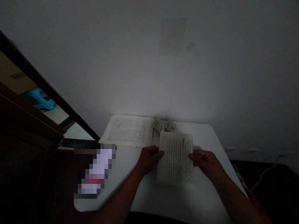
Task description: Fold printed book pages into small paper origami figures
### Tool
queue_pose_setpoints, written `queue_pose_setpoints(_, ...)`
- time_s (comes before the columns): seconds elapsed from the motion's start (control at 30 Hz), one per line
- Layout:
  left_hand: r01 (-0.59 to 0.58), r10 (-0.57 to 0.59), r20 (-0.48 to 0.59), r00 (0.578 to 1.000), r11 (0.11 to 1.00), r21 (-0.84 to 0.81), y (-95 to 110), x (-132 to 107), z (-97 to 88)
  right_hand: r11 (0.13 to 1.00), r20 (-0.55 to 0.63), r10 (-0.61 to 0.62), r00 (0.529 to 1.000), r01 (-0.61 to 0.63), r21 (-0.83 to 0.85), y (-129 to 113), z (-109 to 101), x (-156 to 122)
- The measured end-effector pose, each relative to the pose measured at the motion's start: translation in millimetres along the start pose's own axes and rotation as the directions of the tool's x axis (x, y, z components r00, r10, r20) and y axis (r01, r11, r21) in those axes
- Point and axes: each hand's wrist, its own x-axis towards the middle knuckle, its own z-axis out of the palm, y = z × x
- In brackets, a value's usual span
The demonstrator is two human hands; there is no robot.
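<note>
A printed sheet of paper [176,160] is held upright over the white table [163,199]. My left hand [148,158] pinches its left edge and my right hand [205,161] pinches its right edge, fingers closed on the paper. Behind it lie two small folded paper pieces [163,124] near the wall. A stack of printed pages [128,130] rests flat at the table's back left.
A white wall stands directly behind the table. A dark wooden frame [46,90] slants along the left, with a blue object [38,98] behind it. A blurred-out patch [95,171] covers the table's left edge. A white cable [266,174] lies on the dark floor at right.
</note>
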Motion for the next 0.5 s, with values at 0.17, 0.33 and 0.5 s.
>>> queue_pose_setpoints(0.17,0.01,-0.01,-0.058,0.998,1.0,-0.009,1.9,0.0,0.0,1.0,0.022,0.003,1.0,-0.004,0.029,-1.4,1.1,-1.2)
queue_pose_setpoints(0.33,-0.015,0.01,-0.123,0.992,0.999,-0.038,1.1,1.1,0.9,0.999,0.043,0.007,0.999,-0.009,0.051,-0.5,1.6,-1.0)
queue_pose_setpoints(0.5,-0.097,0.096,-0.133,0.986,0.995,0.001,0.8,-0.5,0.5,0.999,0.07,0.029,0.997,-0.031,0.026,-3.9,2.4,-3.3)
